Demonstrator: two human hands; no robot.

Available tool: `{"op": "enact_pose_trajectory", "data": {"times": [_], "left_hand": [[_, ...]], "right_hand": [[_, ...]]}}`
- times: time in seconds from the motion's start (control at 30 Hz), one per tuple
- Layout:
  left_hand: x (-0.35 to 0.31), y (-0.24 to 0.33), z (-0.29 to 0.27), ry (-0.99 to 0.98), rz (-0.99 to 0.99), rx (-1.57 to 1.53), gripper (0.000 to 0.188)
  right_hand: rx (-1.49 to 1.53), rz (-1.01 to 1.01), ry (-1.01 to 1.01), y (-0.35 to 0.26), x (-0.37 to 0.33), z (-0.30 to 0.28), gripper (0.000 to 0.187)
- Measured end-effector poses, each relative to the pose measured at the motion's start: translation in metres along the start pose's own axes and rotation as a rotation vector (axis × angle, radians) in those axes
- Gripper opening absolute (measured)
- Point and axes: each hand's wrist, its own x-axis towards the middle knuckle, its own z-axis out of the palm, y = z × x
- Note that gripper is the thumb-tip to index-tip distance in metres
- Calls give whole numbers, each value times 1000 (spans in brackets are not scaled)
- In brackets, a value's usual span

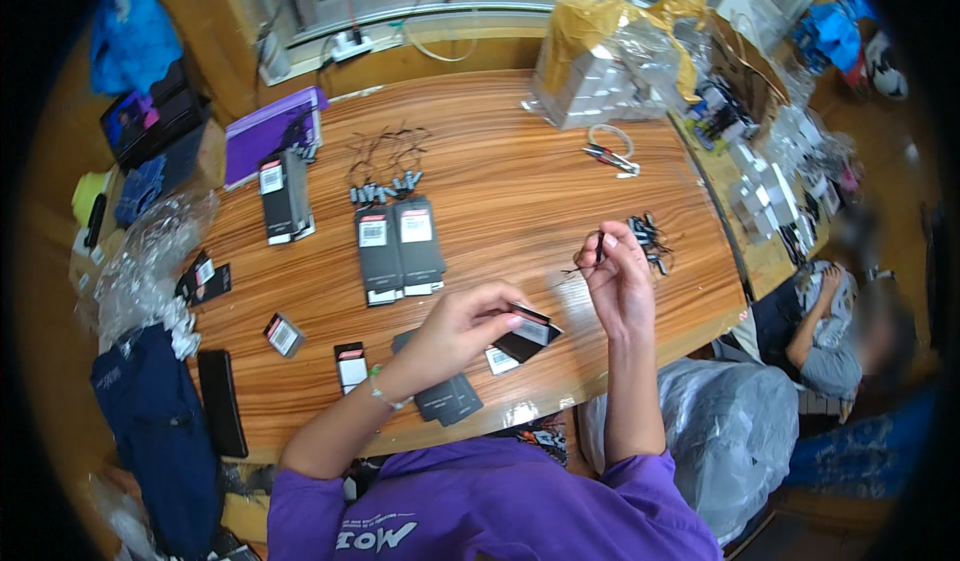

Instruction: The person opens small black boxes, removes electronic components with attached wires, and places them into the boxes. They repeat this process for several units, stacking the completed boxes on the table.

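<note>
My left hand grips a small bunch of dark hang tags between thumb and fingers. To its right and a little farther away, my right hand is raised with thumb and fingertips pinched on a thin black tag string. Beside it lies a heap of black strings with grey plastic ends. Below my left wrist dark grey tags are fanned out on the table. Two neat stacks of labelled tags sit beyond it, with more strings at their far end.
The wood-grain table also bears another tag stack, a purple pouch, snips and a bag of white boxes. A black phone-like slab lies at the left edge. Another person sits at the right.
</note>
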Motion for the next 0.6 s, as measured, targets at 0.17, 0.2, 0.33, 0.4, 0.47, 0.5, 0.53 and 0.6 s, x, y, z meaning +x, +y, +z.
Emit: {"op": "enact_pose_trajectory", "data": {"times": [0.17,0.2,0.33,0.4,0.47,0.5,0.53,0.6], "left_hand": [[-1,1,-2,59,100,121,12],[0,1,-4,88,155,169,12],[-3,3,-10,109,22,55,11],[-5,1,-12,138,-8,124,12],[-8,3,-14,181,27,315,13],[-10,7,-15,208,79,471,14],[-10,10,-16,235,131,626,14],[-9,11,-15,233,150,538,15]], "right_hand": [[7,116,-19,36,-5,30,7],[0,138,-24,40,-5,33,7],[-51,168,-31,51,-8,43,12],[-102,137,-22,51,-9,47,12],[-161,109,-19,50,-8,47,12],[-195,97,-20,49,-8,46,12],[-229,84,-21,49,-7,45,12],[-267,98,-32,50,-8,45,12]]}}
